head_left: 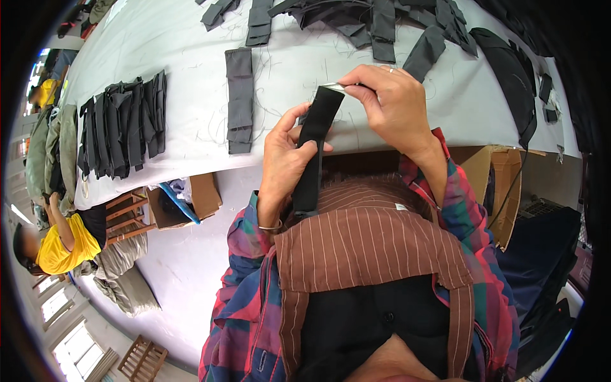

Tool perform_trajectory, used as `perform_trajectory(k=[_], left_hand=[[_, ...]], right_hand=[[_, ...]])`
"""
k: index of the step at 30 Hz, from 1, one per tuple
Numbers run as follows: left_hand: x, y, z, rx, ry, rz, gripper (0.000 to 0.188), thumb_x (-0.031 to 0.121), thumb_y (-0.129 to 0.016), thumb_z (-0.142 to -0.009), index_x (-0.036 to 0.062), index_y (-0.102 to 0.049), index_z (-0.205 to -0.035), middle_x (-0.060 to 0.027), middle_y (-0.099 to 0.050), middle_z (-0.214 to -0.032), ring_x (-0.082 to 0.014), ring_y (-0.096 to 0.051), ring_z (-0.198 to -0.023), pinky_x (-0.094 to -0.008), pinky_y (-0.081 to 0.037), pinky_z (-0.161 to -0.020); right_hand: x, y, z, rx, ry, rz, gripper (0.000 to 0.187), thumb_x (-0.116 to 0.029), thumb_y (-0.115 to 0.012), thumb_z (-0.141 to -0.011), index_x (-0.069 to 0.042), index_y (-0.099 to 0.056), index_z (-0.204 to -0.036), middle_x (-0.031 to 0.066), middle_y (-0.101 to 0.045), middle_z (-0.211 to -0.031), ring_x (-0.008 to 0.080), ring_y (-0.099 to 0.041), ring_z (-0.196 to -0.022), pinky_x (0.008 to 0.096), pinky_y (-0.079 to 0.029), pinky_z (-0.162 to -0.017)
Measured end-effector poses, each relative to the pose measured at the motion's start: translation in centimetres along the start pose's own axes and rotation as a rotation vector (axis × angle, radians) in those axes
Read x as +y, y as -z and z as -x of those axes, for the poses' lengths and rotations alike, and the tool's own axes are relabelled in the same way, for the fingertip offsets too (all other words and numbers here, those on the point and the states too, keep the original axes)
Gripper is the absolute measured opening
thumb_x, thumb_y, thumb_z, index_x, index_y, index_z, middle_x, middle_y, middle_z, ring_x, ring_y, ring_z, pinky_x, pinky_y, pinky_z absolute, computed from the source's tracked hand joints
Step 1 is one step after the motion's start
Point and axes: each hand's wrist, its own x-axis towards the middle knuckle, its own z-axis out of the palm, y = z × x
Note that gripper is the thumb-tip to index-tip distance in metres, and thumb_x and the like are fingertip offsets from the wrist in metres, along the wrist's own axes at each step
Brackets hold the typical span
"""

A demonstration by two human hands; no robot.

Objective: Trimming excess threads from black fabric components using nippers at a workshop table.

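My left hand (283, 159) is closed around a black fabric strip (326, 109), its thumb lying across the front. One end of the strip points up and away over the table's near edge, while the lower end hangs toward my apron. Against that upper end is the tip of a slim silver metal tool (333, 86), pinched in my right hand (400, 108). Most of the tool is hidden by my fingers, so its exact kind does not show. Beyond my left hand, a folded dark grey strip (239, 102) lies flat on the table.
Loose threads litter the white-covered table (191, 38). A row of dark strips (121, 127) lies at the left, and a heap of dark pieces (344, 22) at the far side. Cardboard boxes (205, 196) stand below the edge. A person in yellow (70, 245) works at the left.
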Motion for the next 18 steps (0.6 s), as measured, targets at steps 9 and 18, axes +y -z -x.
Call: perform_trajectory(k=[9, 18], left_hand=[[0.4, -0.6, 0.1, -0.088, 0.049, -0.002, 0.049, -0.008, -0.050, -0.078, -0.0004, -0.042, -0.126, -0.0135, -0.066, -0.092, -0.0162, -0.066, -0.074, -0.0224, -0.050, -0.058], [0.6, -0.8, 0.5, -0.114, 0.042, 0.145, 0.044, -0.007, -0.049, -0.084, 0.0012, -0.033, -0.125, -0.0171, -0.065, -0.086, -0.0211, -0.066, -0.063, -0.0279, -0.054, -0.052]], right_hand=[[0.0, -0.2, 0.3, -0.377, -0.536, -0.690, 0.021, -0.022, -0.064, -0.085, -0.002, -0.066, -0.088, 0.0030, -0.063, -0.073, 0.0085, -0.057, -0.071, 0.0231, -0.043, -0.065], [-1.0, -0.5, 1.1, -0.246, -0.588, -0.886, 0.014, -0.013, -0.063, -0.084, 0.001, -0.064, -0.084, -0.0025, -0.059, -0.071, 0.0044, -0.051, -0.069, 0.0223, -0.042, -0.064]])
